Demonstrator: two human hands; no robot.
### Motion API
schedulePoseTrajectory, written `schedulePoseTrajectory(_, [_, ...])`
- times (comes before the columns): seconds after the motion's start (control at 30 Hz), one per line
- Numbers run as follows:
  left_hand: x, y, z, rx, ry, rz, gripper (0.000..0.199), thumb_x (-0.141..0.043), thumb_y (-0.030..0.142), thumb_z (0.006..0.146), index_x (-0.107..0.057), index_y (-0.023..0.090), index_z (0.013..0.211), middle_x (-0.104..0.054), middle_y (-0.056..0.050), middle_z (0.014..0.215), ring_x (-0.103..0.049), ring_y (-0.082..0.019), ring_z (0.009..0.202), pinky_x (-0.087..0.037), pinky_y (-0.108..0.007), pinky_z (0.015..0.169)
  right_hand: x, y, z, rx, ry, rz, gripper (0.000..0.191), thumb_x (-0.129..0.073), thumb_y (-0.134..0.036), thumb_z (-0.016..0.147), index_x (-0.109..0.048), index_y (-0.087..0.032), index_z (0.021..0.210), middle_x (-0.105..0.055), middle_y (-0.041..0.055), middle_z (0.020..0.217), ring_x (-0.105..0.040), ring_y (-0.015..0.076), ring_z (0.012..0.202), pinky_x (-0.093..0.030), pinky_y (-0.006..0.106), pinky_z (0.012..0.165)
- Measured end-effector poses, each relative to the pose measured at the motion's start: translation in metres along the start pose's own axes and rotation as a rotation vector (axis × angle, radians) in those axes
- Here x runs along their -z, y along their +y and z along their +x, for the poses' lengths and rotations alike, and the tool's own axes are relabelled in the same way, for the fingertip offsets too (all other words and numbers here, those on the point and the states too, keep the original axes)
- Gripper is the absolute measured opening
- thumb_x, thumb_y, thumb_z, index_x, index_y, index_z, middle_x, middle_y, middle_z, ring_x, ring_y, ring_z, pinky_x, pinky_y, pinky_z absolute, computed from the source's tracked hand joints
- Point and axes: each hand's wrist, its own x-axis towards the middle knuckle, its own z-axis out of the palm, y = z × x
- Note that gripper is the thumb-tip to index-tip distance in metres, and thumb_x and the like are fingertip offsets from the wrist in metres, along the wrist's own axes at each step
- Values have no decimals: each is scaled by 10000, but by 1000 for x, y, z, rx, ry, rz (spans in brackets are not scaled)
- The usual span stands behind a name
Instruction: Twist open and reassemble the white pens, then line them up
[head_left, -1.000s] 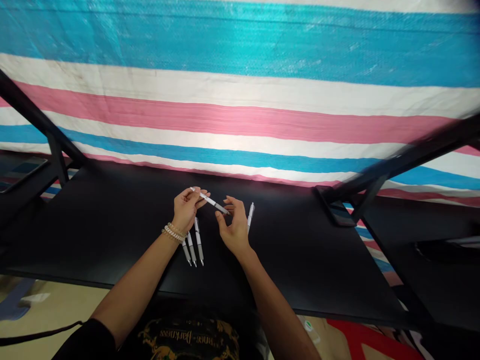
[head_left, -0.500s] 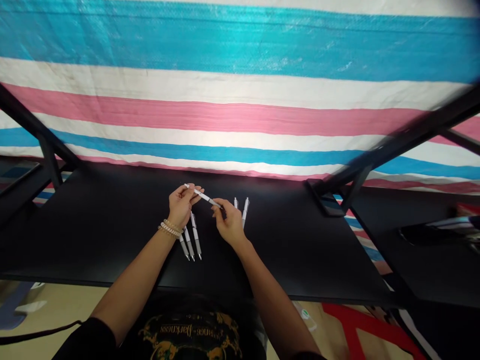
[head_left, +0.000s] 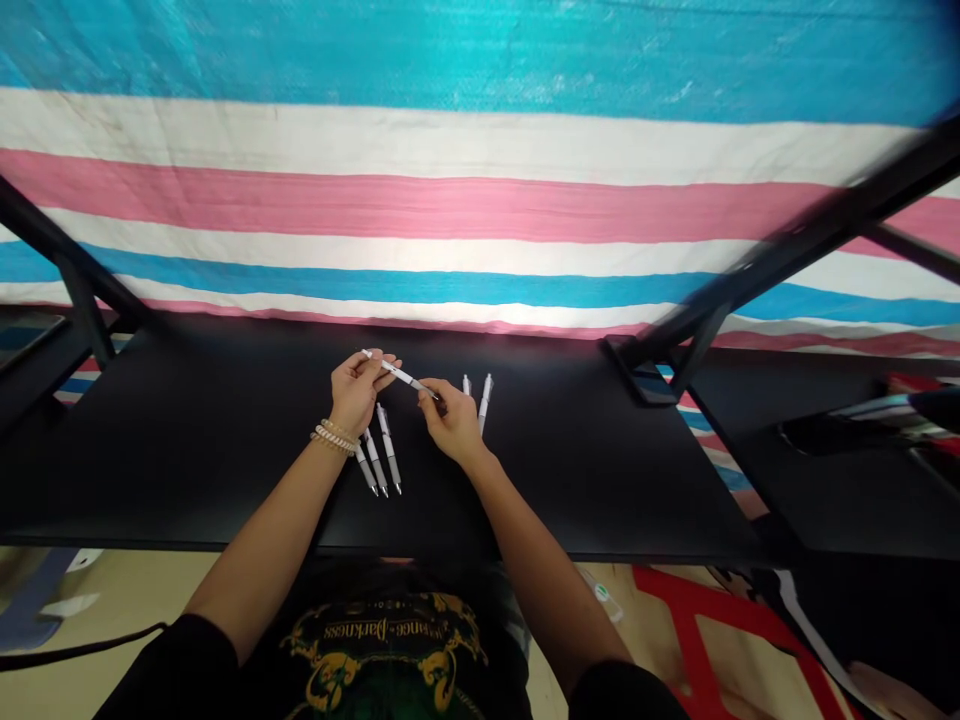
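My left hand (head_left: 354, 390) holds a white retractable pen (head_left: 397, 375) near its upper end, with the pen running rightward across the fingers. My right hand (head_left: 450, 422) pinches the pen's far, grey tip end between thumb and fingers. Three similar white pens with grey grips (head_left: 377, 462) lie side by side on the table, just below my left hand and beside its beaded bracelets (head_left: 335, 436). Two more pens stand out beyond my right hand: one (head_left: 485, 403) mostly visible, the other (head_left: 466, 385) largely hidden behind the hand.
The matte black table (head_left: 187, 470) spans the view, with black metal frame bars (head_left: 787, 245) slanting above it at both sides. A blue, white and pink striped tarp (head_left: 450, 210) hangs behind. A beige floor and a red-patterned item (head_left: 697, 630) lie below the front edge.
The whole scene has shifted up in the view. My right hand has moved slightly left along the held pen, and a second pen now shows beyond it.
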Motion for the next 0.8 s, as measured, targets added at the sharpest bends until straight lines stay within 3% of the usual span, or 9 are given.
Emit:
schedulePoseTrajectory(0.2, [2,1,3,-27,-9,17,331,-809,382,715,-652,135,869,-735,-96,890,-730,-225,881,-560,-424,901,3,-5,2,30,-11,-17,244,-520,-348,945,-650,-197,1087,-687,42,875,-609,136,656,-508,255,607])
schedulePoseTrajectory(0.43, [5,3,8,-62,-36,53,295,-801,390,731,-639,163,829,-729,-60,866,-727,-200,876,-579,-372,867,-4,-3,1,69,-9,10,348,-562,-343,929,-538,-192,1242,-659,68,1043,-632,146,776,-557,283,710])
schedulePoseTrajectory(0.63, [7,8,10,-55,-28,167,193,-708,342,851,-598,185,838,-715,10,891,-648,-182,1104,-518,-387,999,-6,2,2,173,26,-83,446,-572,-458,928,-517,-151,1247,-640,73,1102,-652,130,920,-569,280,842])
schedulePoseTrajectory(0.73, [9,17,13,-59,-67,173,115,-567,257,956,-572,181,870,-707,32,916,-582,-153,1195,-438,-386,1102,1,-6,11,202,95,-178,709,-337,-626,879,-493,-47,1257,-600,38,1097,-629,111,1060,-504,266,905])
schedulePoseTrajectory(0.8, [13,21,19,-72,-99,178,121,-486,251,996,-557,184,923,-697,32,954,-548,-147,1243,-404,-361,1133,6,-10,17,212,170,-186,885,-73,-616,810,-445,69,1229,-541,17,1080,-599,76,1092,-446,239,875])
